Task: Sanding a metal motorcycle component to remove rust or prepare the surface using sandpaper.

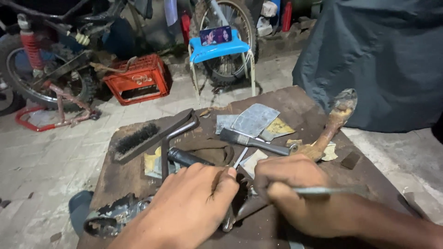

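Gripping a thin metal rod (330, 189), right hand (295, 193) closed | left hand (194, 207) pressing palm-down on dark metal part (115, 216), grasp hidden | surface (277, 99) cluttered.

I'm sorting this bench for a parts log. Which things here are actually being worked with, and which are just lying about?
In use:
left hand pressing down on a dark metal part
right hand gripping a thin metal tool

Lying about:
wire brush
paintbrush
sandpaper sheets
wooden-handled tool
brown rag
red crate
blue stool
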